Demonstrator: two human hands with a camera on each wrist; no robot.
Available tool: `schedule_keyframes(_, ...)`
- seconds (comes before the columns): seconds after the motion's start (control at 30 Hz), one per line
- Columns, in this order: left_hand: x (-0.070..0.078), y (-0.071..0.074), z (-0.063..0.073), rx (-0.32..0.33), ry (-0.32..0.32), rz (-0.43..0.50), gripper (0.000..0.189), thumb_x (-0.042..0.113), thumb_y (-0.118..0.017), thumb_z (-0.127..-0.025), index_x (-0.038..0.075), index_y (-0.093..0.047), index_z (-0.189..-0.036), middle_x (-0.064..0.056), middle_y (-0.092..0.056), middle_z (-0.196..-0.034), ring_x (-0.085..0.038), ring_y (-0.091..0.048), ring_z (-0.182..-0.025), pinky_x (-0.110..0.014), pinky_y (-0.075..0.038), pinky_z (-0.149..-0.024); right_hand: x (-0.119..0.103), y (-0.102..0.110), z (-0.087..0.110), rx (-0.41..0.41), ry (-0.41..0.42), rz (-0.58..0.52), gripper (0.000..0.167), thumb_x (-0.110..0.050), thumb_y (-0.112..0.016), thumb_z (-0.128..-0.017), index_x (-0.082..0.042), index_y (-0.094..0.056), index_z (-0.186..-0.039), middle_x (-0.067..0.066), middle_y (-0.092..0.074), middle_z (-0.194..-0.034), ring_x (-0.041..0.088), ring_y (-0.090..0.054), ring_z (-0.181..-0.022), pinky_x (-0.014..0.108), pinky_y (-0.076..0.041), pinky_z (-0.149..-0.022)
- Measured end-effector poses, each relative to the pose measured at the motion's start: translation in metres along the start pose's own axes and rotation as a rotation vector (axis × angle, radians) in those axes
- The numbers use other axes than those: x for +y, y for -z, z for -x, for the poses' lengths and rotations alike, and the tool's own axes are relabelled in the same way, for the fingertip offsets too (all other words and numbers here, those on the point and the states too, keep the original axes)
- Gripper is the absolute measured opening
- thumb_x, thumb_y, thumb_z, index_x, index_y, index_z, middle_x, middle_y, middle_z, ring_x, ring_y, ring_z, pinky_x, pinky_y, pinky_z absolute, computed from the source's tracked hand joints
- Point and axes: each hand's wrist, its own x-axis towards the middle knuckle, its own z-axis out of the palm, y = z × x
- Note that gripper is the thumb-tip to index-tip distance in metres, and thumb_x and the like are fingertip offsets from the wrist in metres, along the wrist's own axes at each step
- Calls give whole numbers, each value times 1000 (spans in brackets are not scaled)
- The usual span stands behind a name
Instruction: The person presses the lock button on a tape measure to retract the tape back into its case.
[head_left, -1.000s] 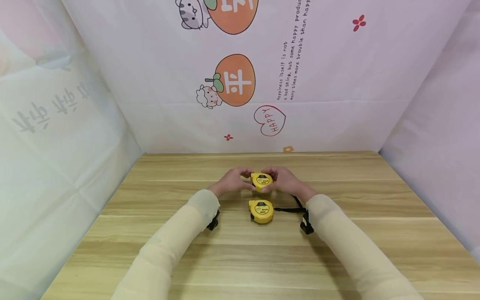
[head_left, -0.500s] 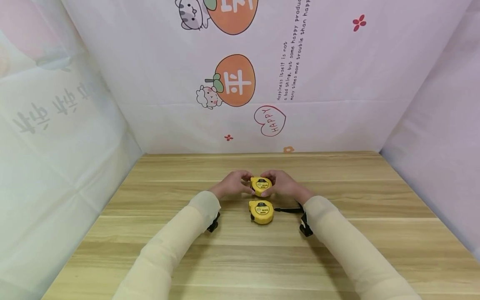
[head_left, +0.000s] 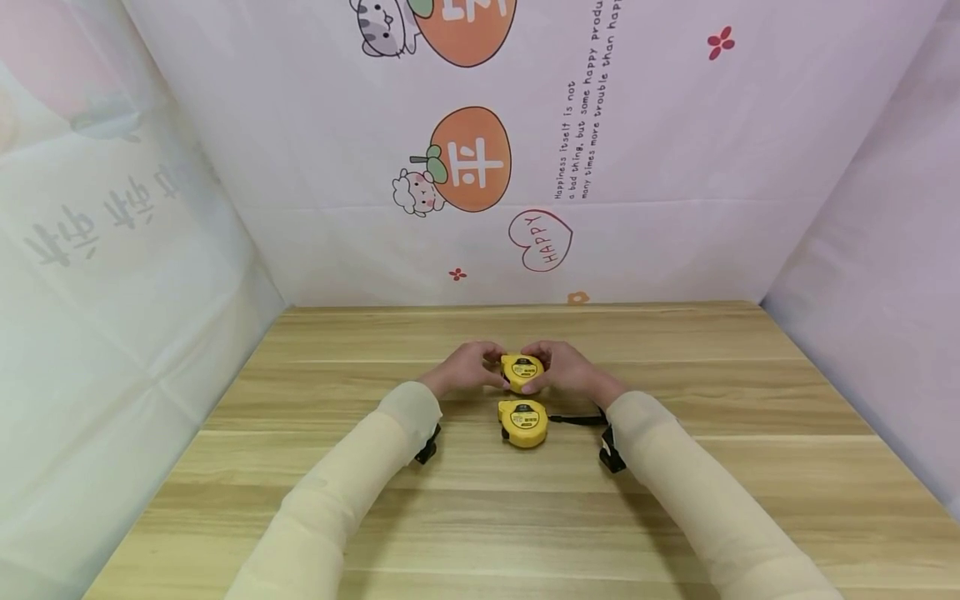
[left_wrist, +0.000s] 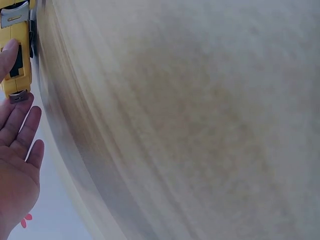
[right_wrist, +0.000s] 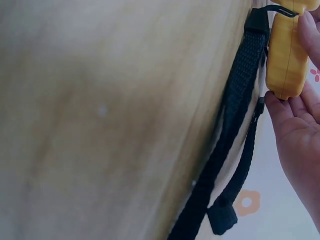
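Two yellow tape measures lie on the wood-patterned table, one behind the other. Thumb and fingers of both hands hold the farther tape measure between them. My left hand grips its left side; in the left wrist view the thumb lies on its yellow case and the fingertips reach its metal hook. From the right, my right hand pinches the rounded back, thumb toward me. The nearer tape measure stands just in front, untouched, label up. A black wrist strap trails from it to the right, partly behind the right wrist.
Wood-patterned table extends around both hands. A white printed cloth rises along its far edge, with cloth walls on either side. In the right wrist view, two black straps run down along the table surface.
Both hands have brought the farther tape measure slightly toward me, closer to the nearer one, then held still over the last half second.
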Motion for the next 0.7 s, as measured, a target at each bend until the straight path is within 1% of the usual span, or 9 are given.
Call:
schedule_keyframes(0.2, -2, 0, 0, 0, 4, -15, 54, 27, -83, -80, 7, -61, -125, -2, -62, -116, -17, -56, -107, -36, -45, -95, -1, 0, 0, -14, -12, 8, 76, -19, -88, -72, 0, -50, -135, 12, -56, -128, 26, -52, -118, 43, -40, -102)
schedule_keyframes(0.4, 0, -1, 3, -1, 7, 17, 54, 26, -83, -80, 6, -60, -125, -2, -62, -117, -16, -56, -110, -35, -43, -98, -4, -1, 1, -28, -14, 3, 77, -18, -87, -73, 1, -48, -136, 13, -55, -130, 27, -51, -119, 43, -39, -103)
schedule_keyframes(0.57, -1, -1, 4, -5, -2, 26, 57, 26, -83, -79, 5, -59, -127, -3, -61, -119, -17, -55, -111, -36, -42, -99, -5, 0, 1, -38, -10, 13, 78, -18, -87, -73, 1, -47, -137, 13, -53, -133, 29, -48, -124, 45, -36, -106)
schedule_keyframes(0.7, 0, -1, 4, -8, 3, 15, 61, 27, -83, -79, 4, -57, -130, -4, -60, -122, -18, -54, -112, -36, -42, -99, -6, 1, 3, -49, 4, 33, 77, -18, -87, -75, 0, -46, -138, 14, -51, -135, 31, -45, -127, 47, -33, -107)
